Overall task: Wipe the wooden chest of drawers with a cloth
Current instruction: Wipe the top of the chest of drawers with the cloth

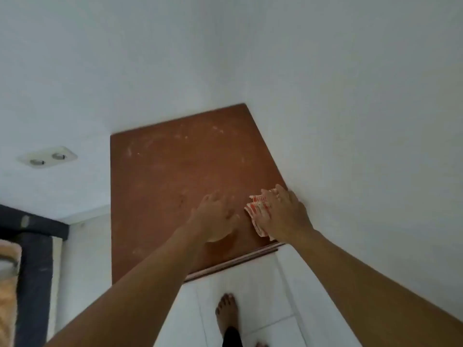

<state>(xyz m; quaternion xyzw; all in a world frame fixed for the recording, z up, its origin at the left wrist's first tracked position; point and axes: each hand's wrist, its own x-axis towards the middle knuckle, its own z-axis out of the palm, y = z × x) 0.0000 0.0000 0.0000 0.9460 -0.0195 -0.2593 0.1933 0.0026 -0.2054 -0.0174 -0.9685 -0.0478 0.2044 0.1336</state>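
Observation:
The brown wooden top of the chest of drawers (175,176) fills the middle of the head view, dusty with pale smears toward the back. My right hand (285,214) lies flat on a red-and-white patterned cloth (258,211) and presses it onto the top's near right corner, close to the wall. My left hand (215,216) hovers or rests just left of the cloth with fingers spread and relaxed, holding nothing.
White walls meet behind and to the right of the chest. A wall socket (47,156) sits on the left wall. A dark bed frame (32,246) with bedding stands at the far left. My bare foot (226,311) is on the white tiled floor below.

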